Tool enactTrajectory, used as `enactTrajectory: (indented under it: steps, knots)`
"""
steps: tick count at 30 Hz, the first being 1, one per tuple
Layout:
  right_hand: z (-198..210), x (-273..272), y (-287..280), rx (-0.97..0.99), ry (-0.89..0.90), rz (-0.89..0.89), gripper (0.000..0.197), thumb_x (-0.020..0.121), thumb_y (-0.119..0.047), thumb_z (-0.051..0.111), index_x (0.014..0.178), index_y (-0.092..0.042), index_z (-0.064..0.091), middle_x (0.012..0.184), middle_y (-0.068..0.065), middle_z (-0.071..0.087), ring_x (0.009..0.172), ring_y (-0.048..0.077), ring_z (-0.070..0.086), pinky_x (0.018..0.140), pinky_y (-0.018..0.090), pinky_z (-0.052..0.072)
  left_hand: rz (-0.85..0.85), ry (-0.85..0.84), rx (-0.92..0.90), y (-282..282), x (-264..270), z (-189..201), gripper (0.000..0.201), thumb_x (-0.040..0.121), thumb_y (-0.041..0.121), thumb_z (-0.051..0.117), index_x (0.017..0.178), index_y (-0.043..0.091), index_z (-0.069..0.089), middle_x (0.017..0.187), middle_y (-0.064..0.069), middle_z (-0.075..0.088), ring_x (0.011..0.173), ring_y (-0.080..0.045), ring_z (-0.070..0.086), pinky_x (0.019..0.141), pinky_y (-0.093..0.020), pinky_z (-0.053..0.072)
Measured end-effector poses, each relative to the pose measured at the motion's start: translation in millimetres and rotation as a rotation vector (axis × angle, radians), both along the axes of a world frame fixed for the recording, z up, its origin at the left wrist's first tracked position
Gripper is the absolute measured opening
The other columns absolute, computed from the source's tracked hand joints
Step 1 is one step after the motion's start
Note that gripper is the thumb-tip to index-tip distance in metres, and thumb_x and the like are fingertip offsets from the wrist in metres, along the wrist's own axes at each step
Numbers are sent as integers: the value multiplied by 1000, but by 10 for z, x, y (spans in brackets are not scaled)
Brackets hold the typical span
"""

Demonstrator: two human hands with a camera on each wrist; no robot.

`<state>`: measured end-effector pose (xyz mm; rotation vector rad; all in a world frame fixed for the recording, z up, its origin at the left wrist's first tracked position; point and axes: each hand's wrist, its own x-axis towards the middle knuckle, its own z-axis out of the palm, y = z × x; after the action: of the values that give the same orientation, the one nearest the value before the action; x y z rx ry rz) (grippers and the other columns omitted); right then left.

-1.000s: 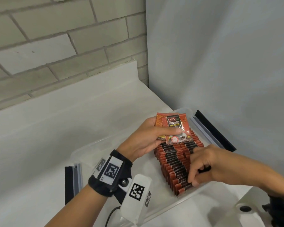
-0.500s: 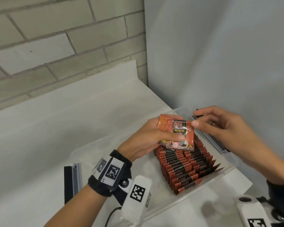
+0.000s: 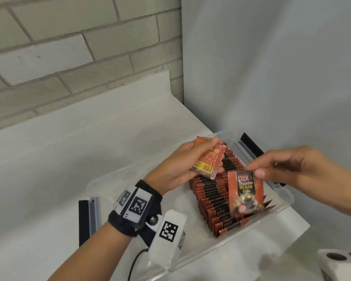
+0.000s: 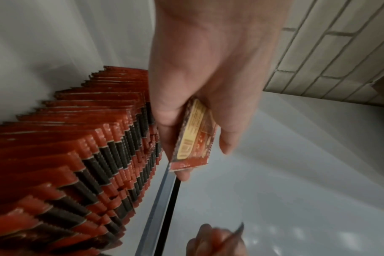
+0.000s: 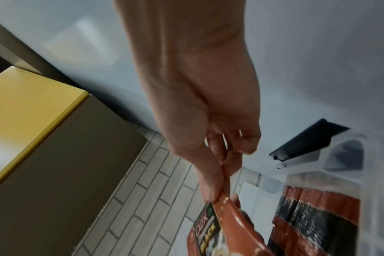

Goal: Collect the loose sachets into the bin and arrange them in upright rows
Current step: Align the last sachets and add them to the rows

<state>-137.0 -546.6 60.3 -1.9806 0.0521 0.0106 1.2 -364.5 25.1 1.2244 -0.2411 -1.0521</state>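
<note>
A clear plastic bin on the white counter holds upright rows of red-and-black sachets, also close up in the left wrist view as rows of sachets. My left hand grips a small stack of sachets over the bin's far end, yellow-printed backs facing me; the stack of sachets shows between thumb and fingers. My right hand pinches one sachet by its top edge, hanging it face-out above the rows. In the right wrist view that sachet hangs from my right hand.
Black latches sit at the bin's far end and near-left end. A grey wall rises right behind the bin, a brick wall beyond the counter. A white marker cube sits at the lower right.
My right hand left the rows, reached to the stack in my left hand and drew one sachet off, carrying it down toward the rows. The left hand turned its stack backs-up.
</note>
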Motion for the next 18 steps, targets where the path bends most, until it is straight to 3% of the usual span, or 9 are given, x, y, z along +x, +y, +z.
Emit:
enactTrajectory:
  steps: [2, 5, 6, 9, 12, 14, 16, 18]
  knots:
    - [-53, -62, 32, -51, 57, 109, 25, 70, -56, 67, 84, -37, 75, 88, -2, 75, 83, 26, 67, 77, 36, 52, 21, 19, 2, -2, 0, -4, 31, 95, 23, 55, 120, 6, 59, 88, -7, 69, 73, -15, 69, 71, -28, 59]
    - [-92, -93, 135, -136, 75, 192, 6, 77, -46, 71, 82, -42, 73, 84, -14, 73, 78, 10, 64, 63, 14, 44, 35, 46, 2, 5, 9, -18, 27, 96, 17, 54, 122, 8, 58, 95, -10, 71, 79, -20, 70, 73, -29, 59]
    - [-97, -95, 156, -142, 61, 172, 4, 78, -44, 70, 81, -42, 73, 82, -14, 73, 76, 9, 63, 61, 13, 43, 36, 49, 4, 7, 11, -20, 26, 96, 16, 54, 121, 9, 58, 97, -11, 71, 80, -21, 70, 75, -29, 59]
    - [-107, -77, 143, -142, -67, 12, 22, 73, -59, 63, 83, -42, 72, 81, -9, 73, 73, 23, 64, 68, 33, 51, 44, 52, 5, 11, 13, -18, 23, 96, 14, 52, 118, 10, 58, 90, -9, 72, 74, -21, 71, 71, -27, 59]
    - [-96, -94, 113, -175, -119, -34, 24, 71, -60, 61, 84, -43, 72, 79, -8, 72, 65, 21, 60, 64, 32, 48, 39, 58, 9, 11, 7, -10, 25, 96, 14, 53, 120, 9, 57, 88, -9, 73, 74, -20, 71, 70, -27, 59]
    - [-99, -126, 159, -239, -59, 41, 7, 79, -49, 69, 83, -45, 71, 81, -12, 71, 65, 14, 58, 60, 21, 44, 39, 64, 12, 6, 5, -9, 29, 96, 13, 53, 124, 7, 54, 94, -11, 72, 79, -22, 70, 76, -30, 59]
    - [-144, -151, 183, -279, 10, 144, 17, 80, -26, 73, 81, -43, 72, 79, -17, 70, 72, 6, 61, 62, 10, 41, 54, 93, 5, 4, 10, -6, 33, 96, 11, 53, 128, 6, 51, 97, -13, 72, 82, -24, 70, 78, -32, 59]
    - [-187, -161, 199, -332, 99, 253, 24, 81, -19, 73, 81, -43, 72, 80, -21, 69, 79, 1, 64, 66, 8, 42, 65, 111, -2, 7, 16, -3, 34, 96, 9, 52, 129, 6, 49, 97, -13, 72, 81, -24, 70, 76, -31, 59]
